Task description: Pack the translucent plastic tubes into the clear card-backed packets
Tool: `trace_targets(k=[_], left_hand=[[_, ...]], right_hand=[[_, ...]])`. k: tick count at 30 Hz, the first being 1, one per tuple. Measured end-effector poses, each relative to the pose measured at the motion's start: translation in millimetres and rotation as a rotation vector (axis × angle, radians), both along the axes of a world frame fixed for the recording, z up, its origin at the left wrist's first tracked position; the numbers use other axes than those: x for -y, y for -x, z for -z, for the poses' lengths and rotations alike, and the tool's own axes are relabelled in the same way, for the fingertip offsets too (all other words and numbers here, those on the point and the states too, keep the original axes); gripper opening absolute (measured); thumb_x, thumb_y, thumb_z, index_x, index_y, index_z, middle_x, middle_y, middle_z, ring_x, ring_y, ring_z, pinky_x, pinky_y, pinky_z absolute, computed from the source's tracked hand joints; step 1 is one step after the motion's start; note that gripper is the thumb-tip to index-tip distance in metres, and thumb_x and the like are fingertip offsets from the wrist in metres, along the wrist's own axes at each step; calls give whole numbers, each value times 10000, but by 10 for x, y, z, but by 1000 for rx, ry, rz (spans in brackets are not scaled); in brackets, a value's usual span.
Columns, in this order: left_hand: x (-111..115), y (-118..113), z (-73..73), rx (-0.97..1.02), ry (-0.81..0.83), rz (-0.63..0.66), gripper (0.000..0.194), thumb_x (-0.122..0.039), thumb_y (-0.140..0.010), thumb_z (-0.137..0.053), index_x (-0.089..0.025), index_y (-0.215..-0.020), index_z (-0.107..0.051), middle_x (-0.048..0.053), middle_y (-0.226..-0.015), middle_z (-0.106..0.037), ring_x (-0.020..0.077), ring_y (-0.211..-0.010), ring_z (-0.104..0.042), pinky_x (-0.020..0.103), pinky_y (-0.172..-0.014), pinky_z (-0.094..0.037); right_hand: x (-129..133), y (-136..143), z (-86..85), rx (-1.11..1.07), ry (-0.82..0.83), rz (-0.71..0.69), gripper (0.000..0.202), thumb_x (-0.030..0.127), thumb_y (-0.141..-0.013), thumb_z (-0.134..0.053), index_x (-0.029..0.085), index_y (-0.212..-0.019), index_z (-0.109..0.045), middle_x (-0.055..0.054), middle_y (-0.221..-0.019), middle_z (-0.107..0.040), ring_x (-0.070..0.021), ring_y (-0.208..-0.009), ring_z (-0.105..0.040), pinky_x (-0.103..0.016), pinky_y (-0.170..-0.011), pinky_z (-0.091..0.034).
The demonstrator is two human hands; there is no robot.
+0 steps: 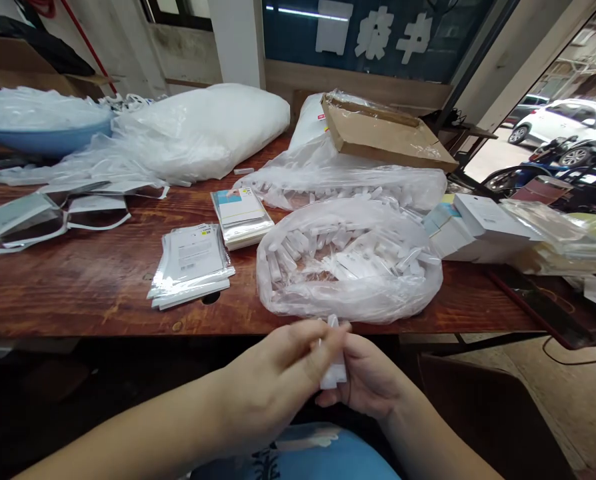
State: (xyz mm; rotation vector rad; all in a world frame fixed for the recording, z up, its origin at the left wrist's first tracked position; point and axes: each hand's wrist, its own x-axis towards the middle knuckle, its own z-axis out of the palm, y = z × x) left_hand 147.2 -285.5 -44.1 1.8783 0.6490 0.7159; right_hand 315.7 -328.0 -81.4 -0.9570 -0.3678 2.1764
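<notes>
At the far left of the wooden table (78, 287), a blue basin (48, 140) held a heap of clear plastic, with a big white bag (218, 127) slumped to its right. Nearer me lay one stack of flat packets (192, 263), and just beyond it, to its right, another stack (242, 217). My left hand (278, 373) had the small white pieces (333, 375) pinched between thumb and fingers, just off the table's near edge. An open clear bag (348, 303), full of similar pieces, sat just beyond, and a cardboard tray (393, 137) lay tilted behind it. My right hand (371, 377) was curled round the pieces from the other side. Further right stood a white box (493, 223).
</notes>
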Motion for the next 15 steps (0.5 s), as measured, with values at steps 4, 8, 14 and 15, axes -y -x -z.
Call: trace_targets(k=[4,8,14,15], left_hand=[[54,-21,63,130,4,179,418,-152,-824,-465,-330,-1199,-505,3,-1304,-473,196,-1178,-444,297,-986,-354],[39,-98,175,377,553,-228,292,-265,-851,-447,-255,-1130,-533,30,-1288,-490,204,-1201,-416,346,-983,-371],[42,-158,266,398,823,-327,295,-343,-820,-499,-244,-1094,-549,23,-1181,-568,186,-1120,-491,319,-971,-369],[56,-161,283,384,797,-334,290,-347,-825,-491,-240,-1088,-549,24,-1188,-562,179,-1128,-483,309,-979,-357]], right_hand=[[36,175,81,-52,-31,-108,353,389,-797,-481,80,-917,-600,-57,-709,-644,-120,-611,-624,-201,-518,-474],[41,232,77,219,-202,52,318,421,-756,-581,121,-858,-555,-26,-705,-629,-98,-537,-589,-171,-437,-420],[53,306,104,145,-158,22,323,415,-755,-592,125,-890,-549,-33,-667,-628,-129,-579,-613,-231,-536,-450],[56,326,115,137,-165,12,317,402,-743,-613,123,-881,-555,-31,-665,-628,-123,-579,-611,-228,-542,-447]])
